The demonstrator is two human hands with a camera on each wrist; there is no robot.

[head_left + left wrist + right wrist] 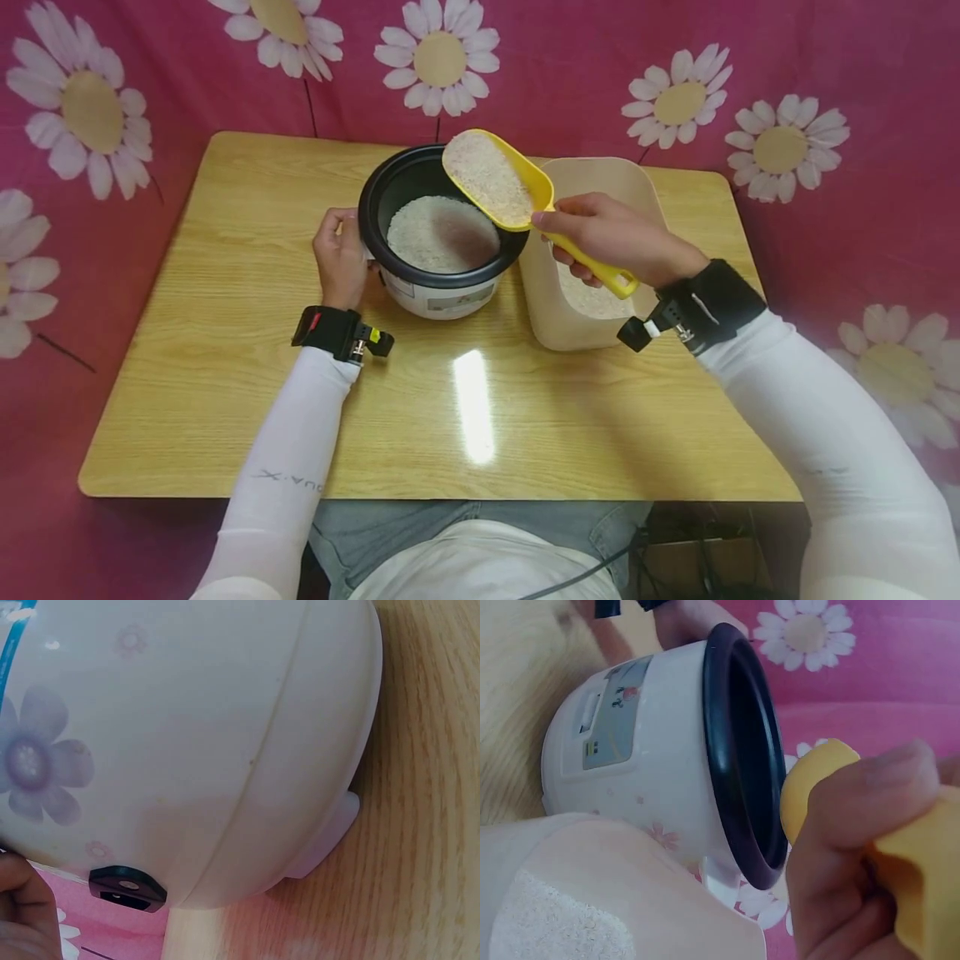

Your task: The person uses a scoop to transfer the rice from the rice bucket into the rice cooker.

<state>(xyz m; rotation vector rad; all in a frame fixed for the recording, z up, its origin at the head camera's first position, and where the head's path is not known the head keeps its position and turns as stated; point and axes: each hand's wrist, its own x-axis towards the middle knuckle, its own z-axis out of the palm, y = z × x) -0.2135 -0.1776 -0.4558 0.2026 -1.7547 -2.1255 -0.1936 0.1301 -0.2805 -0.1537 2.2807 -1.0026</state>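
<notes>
My right hand [603, 237] grips the handle of a yellow scoop [534, 179] heaped with rice [487, 177]. The scoop hangs over the right part of the rice cooker's [442, 300] black rim, its bowl nearly level. More rice [423, 233] lies inside the dark pot, partly in the scoop's shadow. At the cooker's left side, my left hand [341, 258] holds the side handle just below the rim. The left wrist view has the cooker's white flowered wall [187, 750] and curled fingers [26, 900] at the lower left.
A beige rice bin [543, 308], open at the top with rice inside, stands right of the cooker, under my right hand. Both rest on a wooden table [247, 333]. Behind hangs a pink cloth [562, 75] with white daisies.
</notes>
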